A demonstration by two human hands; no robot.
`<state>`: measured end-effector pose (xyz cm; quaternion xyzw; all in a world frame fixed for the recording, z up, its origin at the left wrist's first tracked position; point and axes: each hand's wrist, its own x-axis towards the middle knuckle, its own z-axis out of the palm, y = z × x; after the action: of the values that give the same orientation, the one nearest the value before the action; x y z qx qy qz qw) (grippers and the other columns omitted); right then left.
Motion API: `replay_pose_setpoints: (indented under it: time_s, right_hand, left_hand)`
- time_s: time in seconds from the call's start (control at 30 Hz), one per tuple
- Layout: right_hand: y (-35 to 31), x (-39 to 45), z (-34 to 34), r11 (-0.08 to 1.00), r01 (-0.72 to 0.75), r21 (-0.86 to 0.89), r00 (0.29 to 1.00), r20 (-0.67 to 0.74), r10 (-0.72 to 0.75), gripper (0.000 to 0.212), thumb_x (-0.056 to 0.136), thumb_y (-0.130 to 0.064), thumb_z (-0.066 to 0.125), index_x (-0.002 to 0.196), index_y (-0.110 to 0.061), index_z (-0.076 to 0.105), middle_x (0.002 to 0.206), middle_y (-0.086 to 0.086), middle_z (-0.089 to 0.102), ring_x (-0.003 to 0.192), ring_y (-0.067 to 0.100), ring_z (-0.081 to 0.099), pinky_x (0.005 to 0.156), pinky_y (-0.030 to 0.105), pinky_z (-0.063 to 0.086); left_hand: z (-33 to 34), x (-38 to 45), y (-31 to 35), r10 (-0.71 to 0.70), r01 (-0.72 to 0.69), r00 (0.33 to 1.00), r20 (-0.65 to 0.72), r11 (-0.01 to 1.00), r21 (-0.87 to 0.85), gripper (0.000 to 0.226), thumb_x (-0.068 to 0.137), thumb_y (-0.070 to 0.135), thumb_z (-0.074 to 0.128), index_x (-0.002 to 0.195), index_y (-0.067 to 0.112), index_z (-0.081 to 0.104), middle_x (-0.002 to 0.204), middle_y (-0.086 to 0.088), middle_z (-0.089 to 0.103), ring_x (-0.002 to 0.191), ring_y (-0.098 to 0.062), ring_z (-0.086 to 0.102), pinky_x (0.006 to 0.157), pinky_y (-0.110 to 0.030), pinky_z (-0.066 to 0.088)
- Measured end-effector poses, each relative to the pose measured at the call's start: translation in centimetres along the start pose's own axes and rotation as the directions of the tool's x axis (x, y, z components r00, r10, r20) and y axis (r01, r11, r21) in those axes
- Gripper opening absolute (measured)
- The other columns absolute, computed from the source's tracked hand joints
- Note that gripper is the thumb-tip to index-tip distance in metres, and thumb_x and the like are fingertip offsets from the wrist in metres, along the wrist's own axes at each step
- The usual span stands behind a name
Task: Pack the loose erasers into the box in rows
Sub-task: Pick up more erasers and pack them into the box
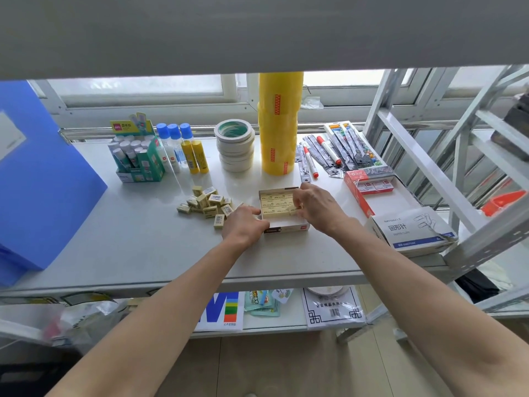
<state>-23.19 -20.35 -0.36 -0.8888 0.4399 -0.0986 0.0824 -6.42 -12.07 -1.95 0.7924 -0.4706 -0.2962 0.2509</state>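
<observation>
right hand (313,206) fingers pinching an eraser (294,210) inside the box (286,228), left hand (244,224) fingers curled on the box's left edge, loose erasers (207,202) piled on the counter (137,239) beside it

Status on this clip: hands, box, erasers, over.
Left hand steadies box edge. Right hand pinches an eraser over the box. Rows part filled; loose pile left of box. Nothing in the way.
</observation>
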Motion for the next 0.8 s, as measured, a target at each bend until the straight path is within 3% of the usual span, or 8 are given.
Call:
replay_pose_setpoints:
  time_s: [0.17,0.4,0.5,0.53,0.6,0.67,0.73,0.8]
  right_hand:
    - [0.0,-0.1,0.6,1.0,-0.003,-0.031,1.0,-0.026,0.002,0.007,0.086,-0.004,0.063,0.091,-0.007,0.068,0.102,0.01,0.056,0.087,0.028,0.058,0.075,0.032,0.047]
    - [0.0,-0.3,1.1,0.999,-0.034,-0.032,0.998,-0.055,0.032,0.006,0.087,-0.008,0.064,0.089,-0.008,0.069,0.098,0.008,0.054,0.084,0.031,0.06,0.073,0.037,0.05]
    - [-0.1,-0.5,0.8,0.998,-0.056,0.016,0.995,-0.087,0.057,0.014,0.091,-0.018,0.062,0.095,-0.01,0.072,0.1,0.007,0.055,0.085,0.028,0.06,0.073,0.033,0.047]
    - [-0.3,-0.6,0.6,0.997,-0.068,0.048,0.991,-0.108,0.073,0.015,0.092,-0.021,0.061,0.097,-0.011,0.071,0.101,0.007,0.055,0.085,0.027,0.06,0.073,0.032,0.045]
    - [-0.9,-0.5,0.4,0.988,-0.085,0.132,0.982,-0.156,0.106,0.017,0.093,-0.023,0.058,0.099,-0.013,0.071,0.099,0.006,0.057,0.085,0.024,0.06,0.073,0.031,0.045]
    - [-1.8,-0.4,0.2,0.964,-0.085,0.252,0.973,-0.187,0.134,0.016,0.093,-0.024,0.058,0.098,-0.015,0.071,0.094,0.002,0.057,0.082,0.021,0.059,0.073,0.03,0.045]
    - [-2.9,-0.1,-0.1,0.921,-0.066,0.384,0.974,-0.176,0.143,0.015,0.092,-0.025,0.061,0.096,-0.016,0.072,0.088,-0.003,0.057,0.076,0.014,0.056,0.074,0.03,0.044]
    - [-4.1,0.0,-0.6,0.878,-0.035,0.478,0.983,-0.141,0.116,0.017,0.091,-0.028,0.063,0.096,-0.016,0.074,0.087,-0.005,0.061,0.073,0.01,0.054,0.075,0.029,0.045]
  left_hand:
    - [0.0,0.0,0.0,0.0,0.0,1.0,0.017,1.0,0.007,0.054,0.06,0.043,0.059,0.111,0.029,0.072,0.109,0.003,0.07,0.091,-0.026,0.069,0.081,-0.039,0.057]
    - [0.1,0.5,-0.6,0.002,-0.002,1.0,0.02,1.0,-0.002,0.046,0.07,0.039,0.065,0.113,0.025,0.072,0.111,0.007,0.07,0.09,-0.02,0.068,0.083,-0.033,0.055]
    - [-0.5,0.3,-0.5,-0.063,0.069,0.998,0.03,0.955,-0.288,0.03,0.085,0.029,0.065,0.109,0.012,0.07,0.093,0.003,0.066,0.064,-0.013,0.063,0.061,-0.023,0.048]
    - [-0.9,0.2,-0.6,-0.116,0.134,0.991,0.069,0.871,-0.473,0.026,0.088,0.027,0.062,0.105,0.008,0.069,0.088,-0.003,0.065,0.056,-0.013,0.059,0.05,-0.021,0.043]
    - [-2.0,-0.2,-0.7,-0.143,0.266,0.964,0.225,0.569,-0.778,0.025,0.092,0.025,0.056,0.104,0.005,0.064,0.086,-0.011,0.064,0.052,-0.013,0.055,0.036,-0.018,0.034]
    - [-2.8,-0.4,-1.0,-0.073,0.368,0.929,0.364,0.289,-0.884,0.031,0.097,0.029,0.047,0.112,0.004,0.059,0.089,-0.014,0.065,0.053,-0.013,0.057,0.033,-0.016,0.035]
    - [-3.3,-0.4,-1.5,0.004,0.434,0.898,0.44,0.153,-0.888,0.035,0.1,0.031,0.042,0.116,0.004,0.057,0.097,-0.018,0.067,0.053,-0.014,0.061,0.032,-0.016,0.037]
    - [-3.5,-0.4,-1.9,0.057,0.462,0.88,0.472,0.127,-0.878,0.038,0.1,0.032,0.04,0.119,0.003,0.054,0.103,-0.023,0.068,0.054,-0.015,0.063,0.032,-0.016,0.037]
